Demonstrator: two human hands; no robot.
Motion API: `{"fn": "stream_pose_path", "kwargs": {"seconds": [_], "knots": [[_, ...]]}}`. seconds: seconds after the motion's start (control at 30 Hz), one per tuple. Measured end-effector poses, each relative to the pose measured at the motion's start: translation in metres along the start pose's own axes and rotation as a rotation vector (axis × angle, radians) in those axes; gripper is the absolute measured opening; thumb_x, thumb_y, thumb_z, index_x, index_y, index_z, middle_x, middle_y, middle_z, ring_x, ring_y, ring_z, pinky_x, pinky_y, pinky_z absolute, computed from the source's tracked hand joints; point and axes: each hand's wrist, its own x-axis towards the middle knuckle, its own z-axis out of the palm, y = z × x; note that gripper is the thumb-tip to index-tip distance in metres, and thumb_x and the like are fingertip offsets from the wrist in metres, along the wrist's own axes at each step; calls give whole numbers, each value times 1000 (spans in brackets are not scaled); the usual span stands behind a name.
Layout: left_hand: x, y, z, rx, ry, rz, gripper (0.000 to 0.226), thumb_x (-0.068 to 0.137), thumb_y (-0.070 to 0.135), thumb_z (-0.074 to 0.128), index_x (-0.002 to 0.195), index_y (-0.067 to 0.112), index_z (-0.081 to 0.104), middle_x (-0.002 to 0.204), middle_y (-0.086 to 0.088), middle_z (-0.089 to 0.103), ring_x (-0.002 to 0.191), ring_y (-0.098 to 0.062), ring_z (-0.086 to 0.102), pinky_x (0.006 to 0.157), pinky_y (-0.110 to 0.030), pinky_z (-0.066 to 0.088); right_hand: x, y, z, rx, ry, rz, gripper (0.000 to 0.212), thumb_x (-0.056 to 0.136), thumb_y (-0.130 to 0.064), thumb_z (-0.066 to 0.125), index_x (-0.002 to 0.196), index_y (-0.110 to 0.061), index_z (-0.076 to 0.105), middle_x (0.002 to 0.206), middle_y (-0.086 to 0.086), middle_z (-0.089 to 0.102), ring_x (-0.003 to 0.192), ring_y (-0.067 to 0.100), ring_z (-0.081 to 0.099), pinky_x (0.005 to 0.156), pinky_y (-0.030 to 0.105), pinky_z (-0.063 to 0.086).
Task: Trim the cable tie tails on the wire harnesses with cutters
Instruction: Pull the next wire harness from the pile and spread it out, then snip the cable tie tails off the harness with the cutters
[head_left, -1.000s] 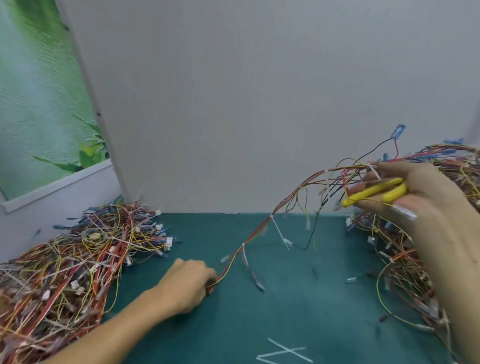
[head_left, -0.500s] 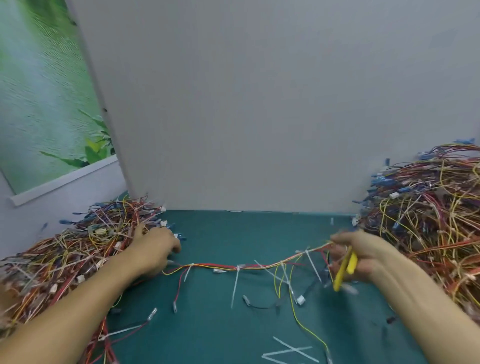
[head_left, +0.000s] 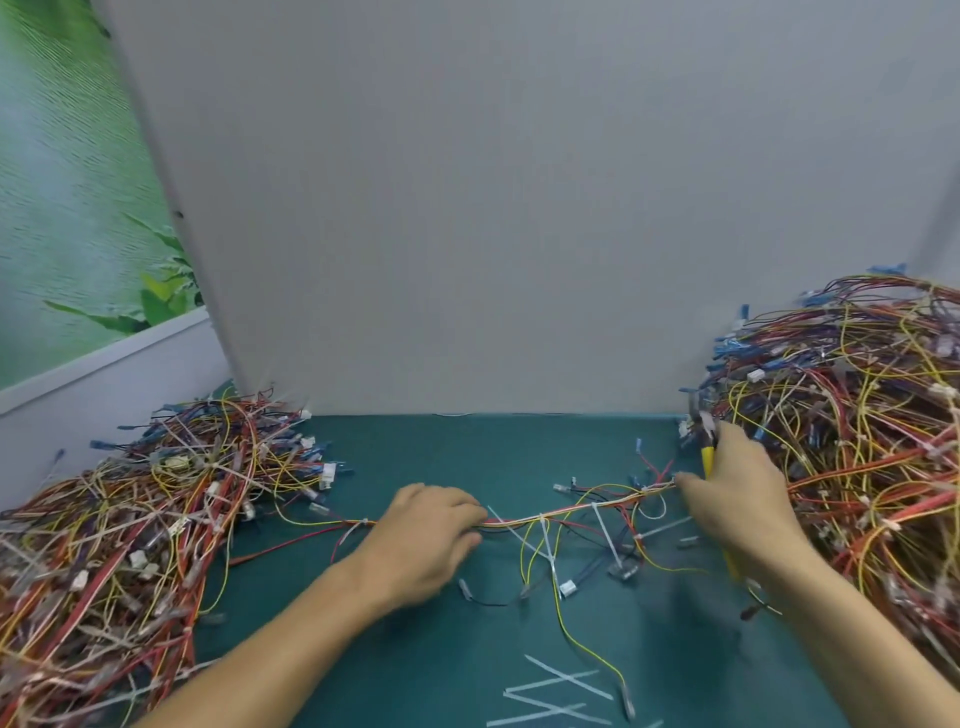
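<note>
While the left hand (head_left: 431, 535) grips the harness (head_left: 571, 512) mid-frame, the right hand (head_left: 737, 499) pinches its far end and holds yellow cutters (head_left: 707, 458). Left pile (head_left: 130, 519) and right pile (head_left: 857, 441) crowd the edges, cut tails (head_left: 556, 696) lie bottom centre.

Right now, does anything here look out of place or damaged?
Only white cut tie tails lying loose on the green mat near its front edge, likely offcuts. The wire harness runs from the left hand to the right hand, which holds yellow cutters; no damage shows.
</note>
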Motion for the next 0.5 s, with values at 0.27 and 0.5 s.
{"fn": "stream_pose_path", "kwargs": {"seconds": [0.27, 0.5], "knots": [[9, 19, 42, -16, -105, -48, 53, 99, 50, 34, 148, 31, 28, 154, 14, 27, 141, -10, 21, 115, -37, 19, -31, -10, 41, -380, -188, -500, 13, 87, -18, 48, 95, -27, 42, 112, -5, 56, 104, 27, 48, 73, 37, 32], [2, 9, 42, -75, -23, -73, 41, 102, 38, 34, 142, 32, 39, 151, 14, 31, 142, -10, 20, 118, -38, 2, -19, 9, 60, -281, -411, -371, 11, 88, -21, 50, 86, -24, 40, 83, -4, 50, 100, 33, 53, 71, 36, 40]]}}
